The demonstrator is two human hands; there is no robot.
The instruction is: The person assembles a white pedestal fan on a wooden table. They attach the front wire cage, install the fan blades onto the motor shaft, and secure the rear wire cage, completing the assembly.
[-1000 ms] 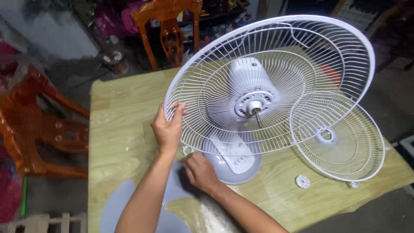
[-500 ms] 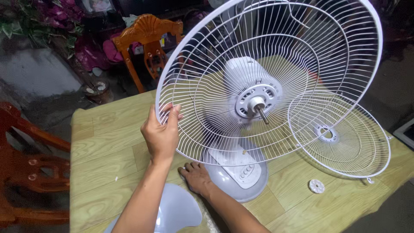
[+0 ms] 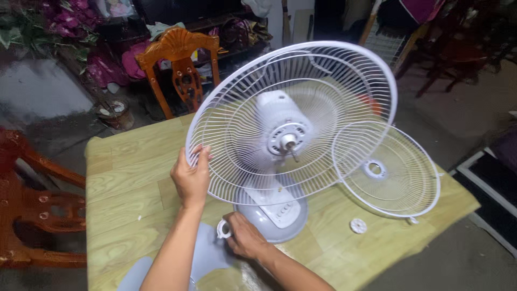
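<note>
A white desk fan stands on a light wooden table (image 3: 129, 161), its rear wire guard (image 3: 323, 86) mounted around the motor (image 3: 280, 129) with the bare shaft sticking out. My left hand (image 3: 191, 178) grips the guard's lower left rim. My right hand (image 3: 245, 234) rests on the table beside the fan's round grey base (image 3: 280, 215) and holds a small white plastic ring nut (image 3: 222, 229). The loose front guard (image 3: 388, 172) leans against the fan at the right. A pale grey fan blade (image 3: 207, 256) lies under my arms.
A small white round cap (image 3: 358, 225) lies on the table near the front guard. Orange wooden chairs stand behind the table (image 3: 180, 64) and at the left (image 3: 32, 205). Cluttered shelves and flowers fill the background.
The view pulled back and the fan looks smaller. My right hand, flat on the table before, now holds the white ring nut. My left hand stays on the guard rim.
</note>
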